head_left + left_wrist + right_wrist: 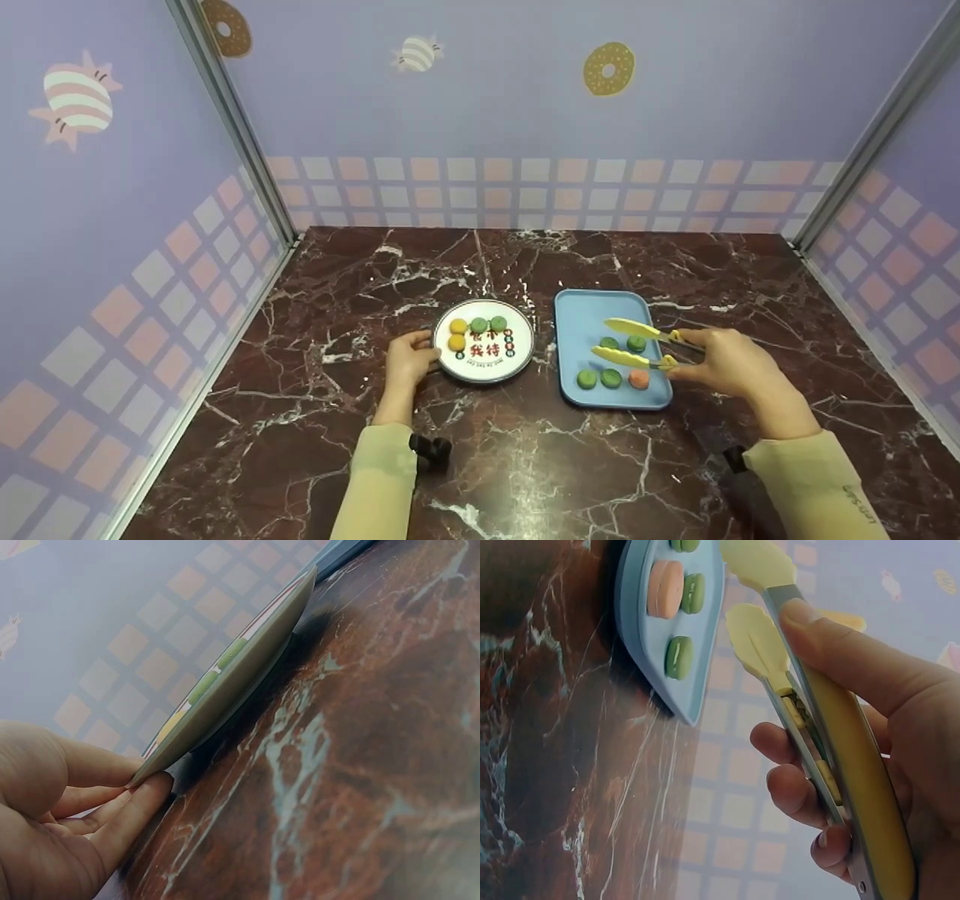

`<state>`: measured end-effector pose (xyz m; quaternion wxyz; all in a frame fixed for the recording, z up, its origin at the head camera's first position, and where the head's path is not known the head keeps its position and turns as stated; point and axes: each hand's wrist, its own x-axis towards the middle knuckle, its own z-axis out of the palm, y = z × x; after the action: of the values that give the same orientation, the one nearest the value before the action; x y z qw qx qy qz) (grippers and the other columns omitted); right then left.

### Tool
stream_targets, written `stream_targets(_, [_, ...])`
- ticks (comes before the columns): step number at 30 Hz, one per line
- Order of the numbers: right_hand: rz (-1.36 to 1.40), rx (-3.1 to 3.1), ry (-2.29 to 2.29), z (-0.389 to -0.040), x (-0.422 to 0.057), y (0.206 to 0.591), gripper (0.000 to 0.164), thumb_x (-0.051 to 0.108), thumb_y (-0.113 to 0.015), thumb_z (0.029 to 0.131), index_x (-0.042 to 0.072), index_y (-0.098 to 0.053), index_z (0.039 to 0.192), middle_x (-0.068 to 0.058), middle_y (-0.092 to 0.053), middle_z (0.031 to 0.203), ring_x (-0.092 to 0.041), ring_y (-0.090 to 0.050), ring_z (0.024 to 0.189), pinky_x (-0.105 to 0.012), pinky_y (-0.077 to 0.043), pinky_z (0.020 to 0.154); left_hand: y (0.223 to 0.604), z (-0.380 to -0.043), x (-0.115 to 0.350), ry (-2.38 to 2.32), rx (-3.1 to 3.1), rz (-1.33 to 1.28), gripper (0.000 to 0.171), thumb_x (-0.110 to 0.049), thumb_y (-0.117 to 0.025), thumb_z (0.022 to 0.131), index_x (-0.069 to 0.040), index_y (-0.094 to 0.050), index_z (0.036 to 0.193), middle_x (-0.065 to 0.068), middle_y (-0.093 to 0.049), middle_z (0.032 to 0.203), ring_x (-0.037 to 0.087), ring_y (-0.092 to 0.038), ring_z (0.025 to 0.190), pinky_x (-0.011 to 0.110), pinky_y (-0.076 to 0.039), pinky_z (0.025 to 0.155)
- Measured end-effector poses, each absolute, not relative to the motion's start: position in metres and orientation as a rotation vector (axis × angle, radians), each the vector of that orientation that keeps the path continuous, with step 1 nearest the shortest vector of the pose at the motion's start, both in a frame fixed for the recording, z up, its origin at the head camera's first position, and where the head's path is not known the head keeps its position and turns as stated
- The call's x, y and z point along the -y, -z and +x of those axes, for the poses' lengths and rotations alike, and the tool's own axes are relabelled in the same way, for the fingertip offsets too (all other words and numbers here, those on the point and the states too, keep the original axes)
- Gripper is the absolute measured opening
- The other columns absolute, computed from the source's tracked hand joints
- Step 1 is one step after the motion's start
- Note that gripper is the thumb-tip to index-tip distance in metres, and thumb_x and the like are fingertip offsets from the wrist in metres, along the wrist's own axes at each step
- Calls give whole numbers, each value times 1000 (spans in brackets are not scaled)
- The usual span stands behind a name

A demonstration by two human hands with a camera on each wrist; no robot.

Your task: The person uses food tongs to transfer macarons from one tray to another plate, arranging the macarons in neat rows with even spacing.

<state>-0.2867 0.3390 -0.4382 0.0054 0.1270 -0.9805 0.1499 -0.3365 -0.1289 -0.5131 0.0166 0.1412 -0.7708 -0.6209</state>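
Observation:
My left hand [407, 361] pinches the near-left rim of a round white plate [484, 369], thumb on top and fingers beneath in the left wrist view. Two yellow macarons [457, 342] and two green macarons [478, 325] sit on it. A pair of yellow tongs [855, 757] is gripped in my right hand [739, 364], its tips spread apart and pinching nothing. The tongs hover over a blue tray [592, 307] that holds several green macarons [610, 378] and one orange macaron [638, 379]. The lower tong tip partly covers the green macarons behind it.
The plate stands left of the tray on a dark red marbled table [525, 465], with a narrow gap between them. Purple wall panels [510, 112] with pink and white checks enclose the back and both sides.

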Motion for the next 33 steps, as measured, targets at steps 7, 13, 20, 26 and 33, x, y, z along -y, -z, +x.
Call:
stream_targets(7, [391, 3094, -446, -291, -341, 440, 73, 43, -85, 82, 3, -63, 139, -25, -72, 122, -33, -71, 92, -56, -60, 74, 513, -337, 129, 1910, 2401, 437, 46, 12, -65, 88, 14, -59, 135, 36, -63, 130, 41, -72, 109, 33, -69, 79])
stream_targets(13, [384, 3115, -424, -293, -342, 439, 73, 44, -84, 82, 3, -64, 138, -26, -73, 120, -30, -70, 89, -56, -60, 72, 512, -335, 129, 1927, 2395, 434, 46, 12, -65, 89, 14, -58, 135, 36, -63, 130, 40, -73, 106, 33, -69, 78])
stream_targets(20, [406, 3116, -404, -296, -340, 439, 69, 42, -84, 83, 2, -66, 135, -25, -73, 117, -35, -71, 93, -58, -60, 75, 513, -336, 129, 1918, 2402, 431, 47, 12, -65, 89, 13, -58, 136, 36, -63, 130, 40, -74, 105, 34, -69, 78])
stream_targets(26, [412, 3110, -396, -297, -338, 439, 68, 42, -85, 82, 1, -67, 134, -24, -74, 115, -38, -72, 94, -59, -60, 76, 515, -337, 129, 1934, 2364, 422, 46, 14, -66, 86, 14, -61, 132, 35, -67, 122, 36, -76, 95, 34, -69, 75])
stream_targets(33, [401, 3117, -405, -298, -338, 438, 68, 43, -85, 82, 2, -67, 134, -26, -73, 120, -45, -70, 100, -63, -60, 79, 513, -336, 129, 1949, 2360, 424, 47, 13, -66, 85, 15, -60, 132, 36, -66, 125, 37, -76, 97, 36, -70, 76])
